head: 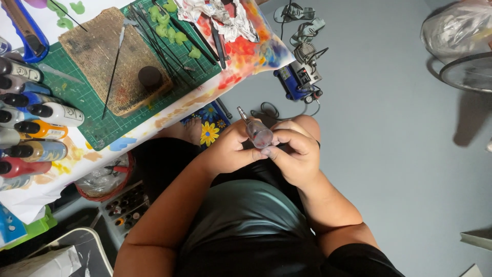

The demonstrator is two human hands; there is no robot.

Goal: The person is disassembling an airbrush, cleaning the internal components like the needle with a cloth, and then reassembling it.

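Both hands meet in front of my lap, above my knees. My left hand [228, 149] and my right hand [294, 154] together grip a small airbrush [253, 129]. Its thin metal nozzle points up and to the left, and its clear cup body sits between my fingertips. The rear of the tool is hidden inside my right hand. My dark shirt and shorts fill the frame below the hands.
A paint-stained table holds a green cutting mat [97, 102], a worn board [110, 56], thin brushes [169, 36], small green pieces [169, 25], crumpled foil [225, 18] and several paint bottles [36, 128]. A blue compressor [300, 82] with cables sits on the grey floor. A plastic bag [456, 31] lies far right.
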